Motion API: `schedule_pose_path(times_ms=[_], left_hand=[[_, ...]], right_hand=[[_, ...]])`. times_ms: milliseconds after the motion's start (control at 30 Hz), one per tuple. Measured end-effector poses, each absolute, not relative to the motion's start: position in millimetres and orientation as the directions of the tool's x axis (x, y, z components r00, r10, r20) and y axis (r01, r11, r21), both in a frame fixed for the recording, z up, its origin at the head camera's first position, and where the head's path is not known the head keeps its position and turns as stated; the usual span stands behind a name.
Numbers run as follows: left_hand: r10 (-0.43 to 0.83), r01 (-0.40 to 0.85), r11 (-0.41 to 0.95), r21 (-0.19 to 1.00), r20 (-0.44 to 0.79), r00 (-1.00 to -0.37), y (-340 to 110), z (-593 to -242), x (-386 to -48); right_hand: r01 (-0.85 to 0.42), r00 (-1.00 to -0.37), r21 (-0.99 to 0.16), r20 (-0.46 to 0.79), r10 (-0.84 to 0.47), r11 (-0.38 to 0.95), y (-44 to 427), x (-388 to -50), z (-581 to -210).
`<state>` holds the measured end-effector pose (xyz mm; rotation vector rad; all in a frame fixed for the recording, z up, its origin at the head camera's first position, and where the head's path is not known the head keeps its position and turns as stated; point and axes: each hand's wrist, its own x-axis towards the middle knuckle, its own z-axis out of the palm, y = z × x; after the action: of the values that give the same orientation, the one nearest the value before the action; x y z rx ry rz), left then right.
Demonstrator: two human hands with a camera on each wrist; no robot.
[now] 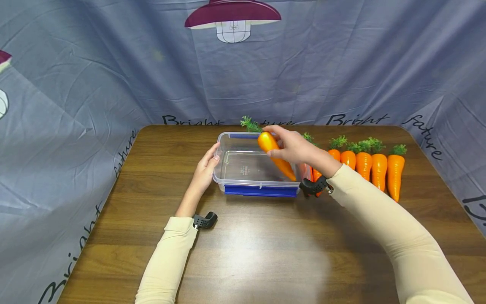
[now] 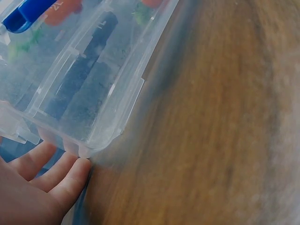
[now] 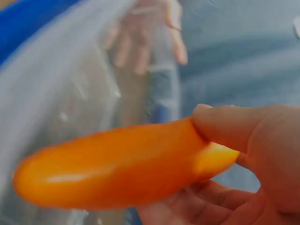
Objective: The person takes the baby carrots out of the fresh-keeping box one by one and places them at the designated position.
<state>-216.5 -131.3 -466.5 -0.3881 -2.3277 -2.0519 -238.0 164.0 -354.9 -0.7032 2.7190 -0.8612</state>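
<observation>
A clear plastic food container with blue side latches stands on the table, its top uncovered. Over its right half, my right hand pinches an orange carrot with a green leafy top, thumb on one side and fingers on the other. The carrot hangs tilted, its narrow tip pointing down and right in the head view. In the right wrist view the carrot fills the foreground. My left hand rests against the container's left wall. The left wrist view shows its fingers nearly straight, touching the clear plastic.
Several more carrots lie in a row to the container's right, tops toward the back; my right forearm covers some of them. Wood-grain table extends in front. A grey printed curtain hangs behind and at both sides.
</observation>
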Motion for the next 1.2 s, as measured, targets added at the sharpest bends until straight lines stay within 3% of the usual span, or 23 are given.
schedule_pose_path(times_ms=[167, 433, 700, 1200], left_hand=[[0.175, 0.186, 0.105, 0.977, 0.166, -0.97, -132, -467, -216], [0.169, 0.196, 0.093, 0.976, 0.178, -0.969, -132, -469, -217], [0.18, 0.185, 0.109, 0.977, 0.164, -0.97, -135, -467, -214], [0.182, 0.177, 0.106, 0.979, 0.155, -0.971, -139, -466, -212]], right_hand=[[-0.278, -0.923, -0.633, -0.034, -0.384, 0.723, 199, -237, -334], [-0.106, -0.964, -0.633, -0.123, -0.235, 0.767, 279, -225, -320], [0.06, -0.982, -0.588, -0.178, -0.056, 0.806, 368, -204, -338], [0.173, -0.982, -0.558, -0.163, 0.097, 0.812, 473, -177, -382]])
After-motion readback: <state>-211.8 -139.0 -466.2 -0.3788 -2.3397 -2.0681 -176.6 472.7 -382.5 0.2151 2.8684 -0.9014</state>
